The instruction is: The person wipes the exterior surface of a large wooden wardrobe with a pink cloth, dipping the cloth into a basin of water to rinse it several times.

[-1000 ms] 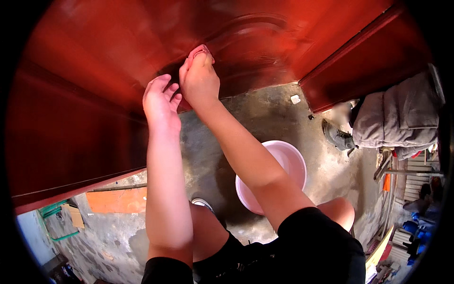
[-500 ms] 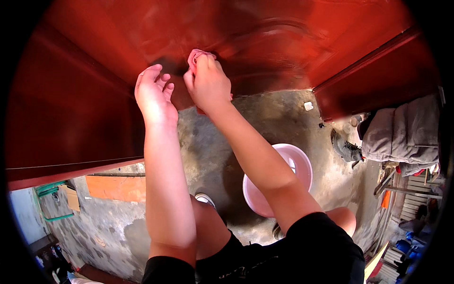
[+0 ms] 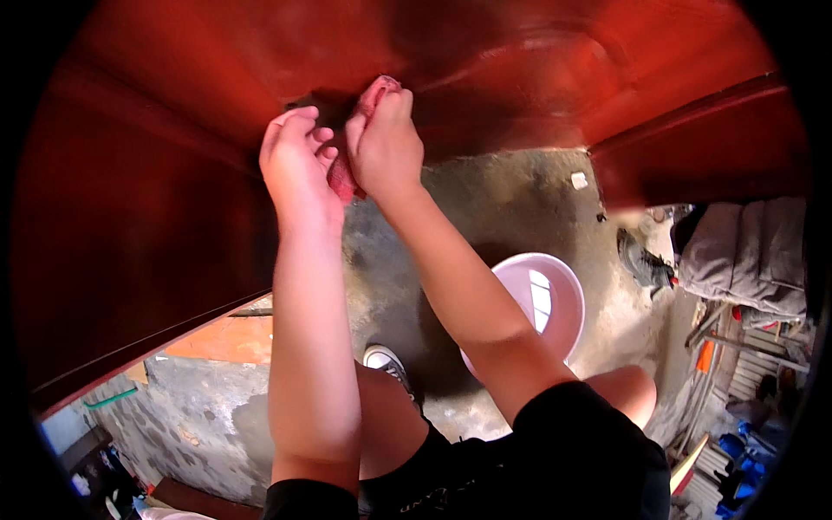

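Observation:
My right hand (image 3: pixel 387 147) is closed around a crumpled pink cloth (image 3: pixel 343 179), whose lower end hangs out toward my left hand. The bunched top of the cloth is up at the glossy red panel (image 3: pixel 494 78), near its lower edge. Just to the left, my left hand (image 3: pixel 299 169) is raised with its palm turned up and its fingers loosely bent and apart. Nothing shows in it. Whether its fingertips touch the cloth or the panel I cannot tell.
A pink basin (image 3: pixel 575 299) with a bright reflection inside stands on the concrete floor (image 3: pixel 485 204), partly behind my right forearm. Red side panels (image 3: pixel 130 234) flank me. A dark boot (image 3: pixel 641 262) and grey padded fabric (image 3: pixel 745 256) are at the right.
My right hand and the cloth have moved slightly up the panel, and more of the cloth now hangs toward my left hand. The whole view has shifted a little.

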Available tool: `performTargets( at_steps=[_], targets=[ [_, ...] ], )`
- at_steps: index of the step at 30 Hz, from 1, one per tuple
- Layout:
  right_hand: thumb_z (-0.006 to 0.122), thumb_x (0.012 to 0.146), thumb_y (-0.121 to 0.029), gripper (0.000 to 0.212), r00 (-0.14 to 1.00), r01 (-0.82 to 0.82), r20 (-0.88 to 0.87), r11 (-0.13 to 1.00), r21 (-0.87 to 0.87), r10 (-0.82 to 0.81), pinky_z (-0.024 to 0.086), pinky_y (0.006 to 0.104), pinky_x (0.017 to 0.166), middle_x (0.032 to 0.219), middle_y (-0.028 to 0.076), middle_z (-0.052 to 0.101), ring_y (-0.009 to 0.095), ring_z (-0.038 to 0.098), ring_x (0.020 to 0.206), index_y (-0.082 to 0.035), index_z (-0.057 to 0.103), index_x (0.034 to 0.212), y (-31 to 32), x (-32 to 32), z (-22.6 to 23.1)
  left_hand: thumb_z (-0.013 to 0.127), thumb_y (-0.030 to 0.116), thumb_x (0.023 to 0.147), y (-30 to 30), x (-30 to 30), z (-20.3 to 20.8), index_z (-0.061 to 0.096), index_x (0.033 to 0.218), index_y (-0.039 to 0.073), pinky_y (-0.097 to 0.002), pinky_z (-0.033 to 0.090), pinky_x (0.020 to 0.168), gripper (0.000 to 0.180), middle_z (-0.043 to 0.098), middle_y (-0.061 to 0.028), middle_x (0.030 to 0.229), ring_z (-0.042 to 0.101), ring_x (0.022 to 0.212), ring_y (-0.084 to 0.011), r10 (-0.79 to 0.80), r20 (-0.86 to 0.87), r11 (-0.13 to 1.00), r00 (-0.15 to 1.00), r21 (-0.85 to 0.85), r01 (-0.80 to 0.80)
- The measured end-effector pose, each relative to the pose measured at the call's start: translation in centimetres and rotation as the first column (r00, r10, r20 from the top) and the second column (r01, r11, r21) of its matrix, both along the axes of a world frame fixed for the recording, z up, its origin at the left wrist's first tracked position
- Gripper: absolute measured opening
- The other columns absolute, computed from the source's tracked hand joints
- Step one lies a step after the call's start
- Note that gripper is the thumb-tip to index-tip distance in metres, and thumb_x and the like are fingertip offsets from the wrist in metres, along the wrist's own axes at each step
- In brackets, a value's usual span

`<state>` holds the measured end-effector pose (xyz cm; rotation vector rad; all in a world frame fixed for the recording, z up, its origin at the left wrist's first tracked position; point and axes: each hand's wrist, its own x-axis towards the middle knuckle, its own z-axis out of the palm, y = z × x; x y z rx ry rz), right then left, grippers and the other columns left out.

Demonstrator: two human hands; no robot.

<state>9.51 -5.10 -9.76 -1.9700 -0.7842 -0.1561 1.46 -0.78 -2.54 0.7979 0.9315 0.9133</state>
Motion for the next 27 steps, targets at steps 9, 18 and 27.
performTargets(
  at_steps=[9, 18, 27],
  targets=[
    [0.059, 0.094, -0.02, 0.033, 0.959, 0.003, -0.269, 0.952, -0.306, -0.09, 0.051, 0.0562, 0.09, 0.122, 0.024, 0.056, 0.048, 0.064, 0.107, -0.008, 0.048, 0.123, -1.5, 1.2, -10.6, 0.064, 0.013, 0.092, -1.9, 2.3, 0.3, 0.066, 0.103, 0.007, -0.0312, 0.046, 0.077, 0.013, 0.065, -0.0029, 0.102, 0.058, 0.087, -0.0148, -0.084, 0.005, 0.996, 0.996, -0.009, 0.084],
    [0.053, 0.098, -0.019, 0.028, 0.717, 0.036, -0.686, 0.988, -0.147, -0.128, 0.054, 0.0496, 0.085, 0.115, 0.025, 0.061, 0.042, 0.066, 0.101, -0.005, 0.048, 0.122, -4.9, 3.5, -4.0, 0.064, 0.013, 0.092, -1.4, 1.7, 0.3, 0.067, 0.101, 0.008, -0.0313, 0.045, 0.079, 0.011, 0.066, -0.0023, 0.103, 0.059, 0.087, -0.0151, -0.037, 0.021, 0.999, 0.999, -0.016, 0.037],
    [0.053, 0.098, -0.02, 0.033, 0.742, -0.115, -0.666, 0.965, -0.237, -0.075, 0.052, 0.0518, 0.092, 0.121, 0.027, 0.061, 0.045, 0.065, 0.111, -0.008, 0.046, 0.128, -3.4, 2.1, -5.5, 0.064, 0.014, 0.093, -3.5, 4.5, -1.2, 0.067, 0.103, 0.008, -0.0315, 0.046, 0.078, 0.012, 0.067, -0.0017, 0.107, 0.059, 0.088, -0.0142, -0.13, -0.015, 0.991, 0.991, -0.028, 0.129]
  ],
)
